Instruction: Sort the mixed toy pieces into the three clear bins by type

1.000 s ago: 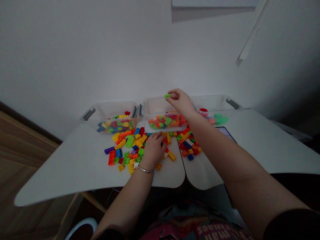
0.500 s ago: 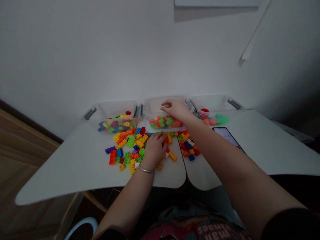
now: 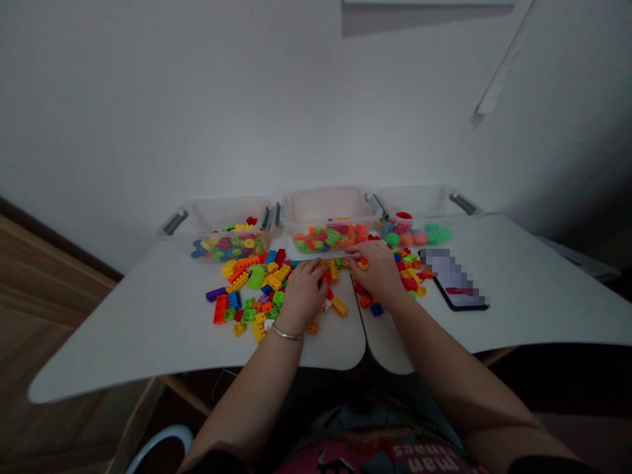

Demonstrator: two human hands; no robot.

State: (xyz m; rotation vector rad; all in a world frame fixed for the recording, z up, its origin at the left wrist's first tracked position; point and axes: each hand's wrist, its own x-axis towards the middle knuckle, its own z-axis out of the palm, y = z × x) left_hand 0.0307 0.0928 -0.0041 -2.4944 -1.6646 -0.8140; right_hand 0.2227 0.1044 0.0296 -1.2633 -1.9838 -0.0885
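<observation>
A heap of coloured plastic bricks point(image 3: 251, 289) lies on two white tabletops point(image 3: 148, 322) in front of three clear bins. My left hand point(image 3: 302, 295) rests palm down on the bricks near the middle, fingers curled over them; a thin bracelet circles its wrist. My right hand point(image 3: 378, 270) lies on the bricks point(image 3: 407, 273) just right of the gap between the tables, fingers spread and flat. The middle bin point(image 3: 328, 205) holds green, orange and red bricks. I cannot see anything gripped in either hand.
The left bin point(image 3: 217, 214) holds round multicoloured pieces. The right bin point(image 3: 419, 201) holds green, orange and red pieces. A phone point(image 3: 457, 284) lies face up right of the bricks. A white wall rises behind the bins; wooden floor shows at left.
My right hand carried a green brick above the middle bin, lowered into it, then came back down onto the bricks on the right tabletop, empty. My left hand stayed put.
</observation>
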